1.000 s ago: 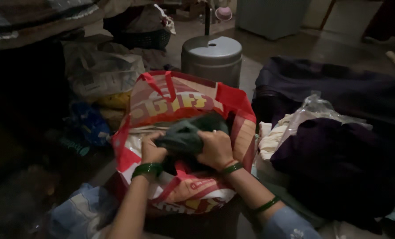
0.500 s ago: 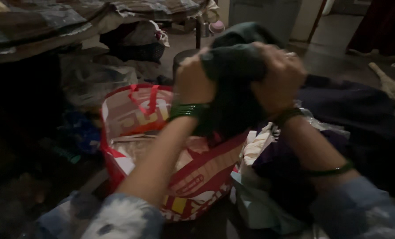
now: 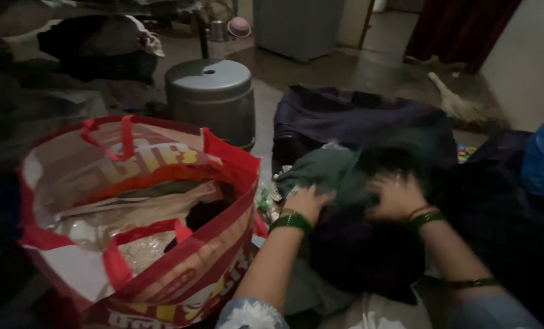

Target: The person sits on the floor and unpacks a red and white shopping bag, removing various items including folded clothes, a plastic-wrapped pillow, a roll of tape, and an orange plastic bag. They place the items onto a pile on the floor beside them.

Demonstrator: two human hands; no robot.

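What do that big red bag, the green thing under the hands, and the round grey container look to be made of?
Red bag: looks like woven plastic, slightly glossy, with walls that stand stiffly and crease.
Green garment: soft matte cloth, bunched in folds under the left hand and right hand.
Grey container: probably metal, judging by its dull sheen and rigid lid.

Green bangles [image 3: 291, 222], seemingly pale blue patterned sleeves [image 3: 250, 315]

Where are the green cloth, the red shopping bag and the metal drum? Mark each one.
green cloth [image 3: 333, 173], head view, on its bunched middle.
red shopping bag [image 3: 187, 244], head view, on its front wall.
metal drum [image 3: 214, 100], head view, on its side wall.
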